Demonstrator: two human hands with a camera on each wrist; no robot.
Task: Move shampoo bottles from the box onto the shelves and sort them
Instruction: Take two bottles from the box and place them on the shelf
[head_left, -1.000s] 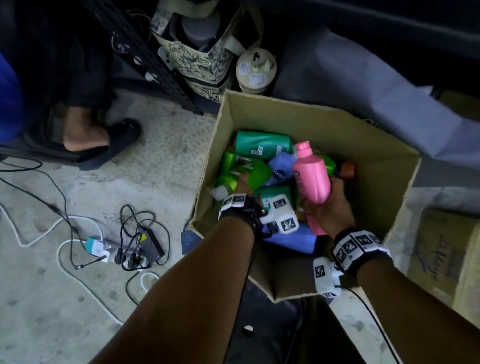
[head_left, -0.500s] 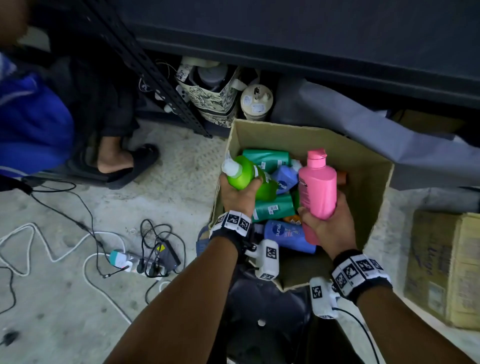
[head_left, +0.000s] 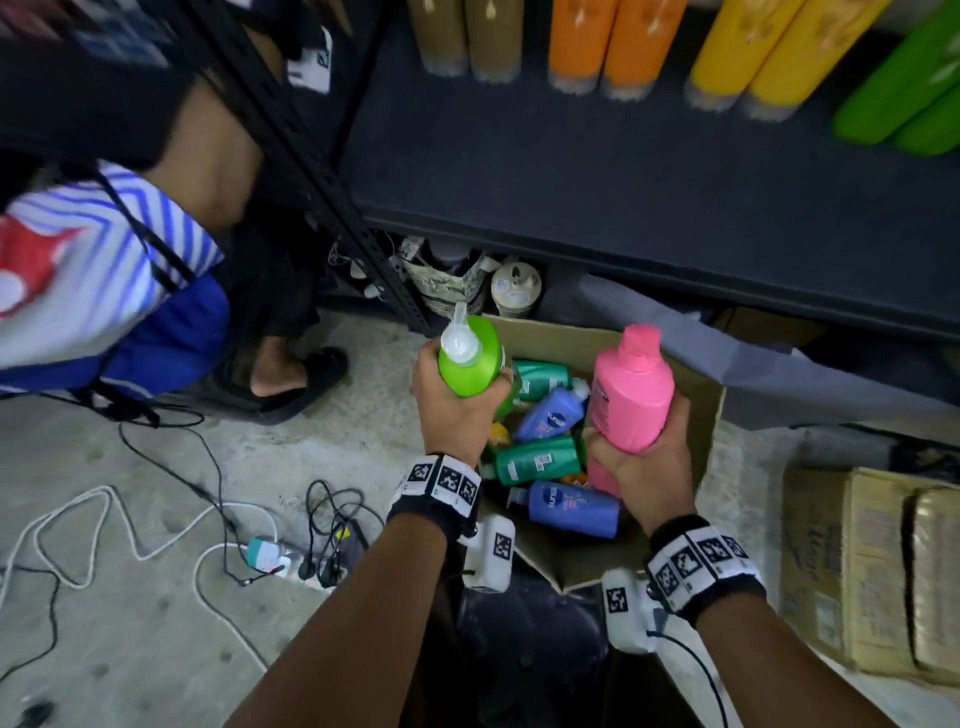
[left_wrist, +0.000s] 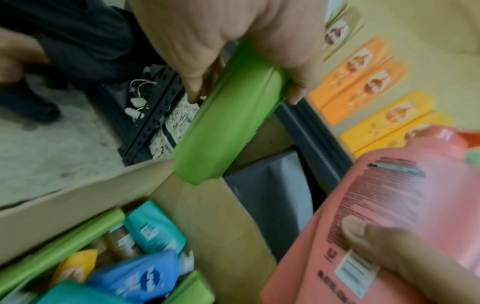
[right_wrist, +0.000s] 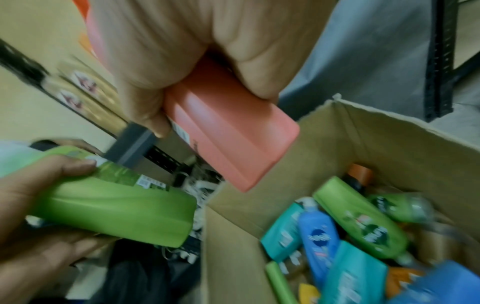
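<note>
My left hand (head_left: 457, 410) grips a light green shampoo bottle (head_left: 470, 358) with a white cap, held above the left side of the cardboard box (head_left: 706, 431). My right hand (head_left: 644, 467) grips a pink bottle (head_left: 631, 395) upright over the box's right side. The left wrist view shows the green bottle (left_wrist: 228, 127) under curled fingers, and the right wrist view shows the pink bottle (right_wrist: 228, 144) the same way. Several teal, blue, green and yellow bottles (head_left: 540, 460) lie in the box. The dark shelf (head_left: 623, 171) above carries brown, orange, yellow and green bottles (head_left: 613, 47) at its back.
Another person (head_left: 104, 270) crouches at the left beside the black shelf post (head_left: 332, 208), a sandalled foot (head_left: 291, 379) on the floor. Cables and a power strip (head_left: 291, 561) lie on the concrete at left. A second carton (head_left: 862, 566) stands at right. Grey cloth (head_left: 779, 374) lies behind the box.
Both hands have risen out of the box with their bottles. The head view has tilted up, bringing the shelf and its bottles into sight.
</note>
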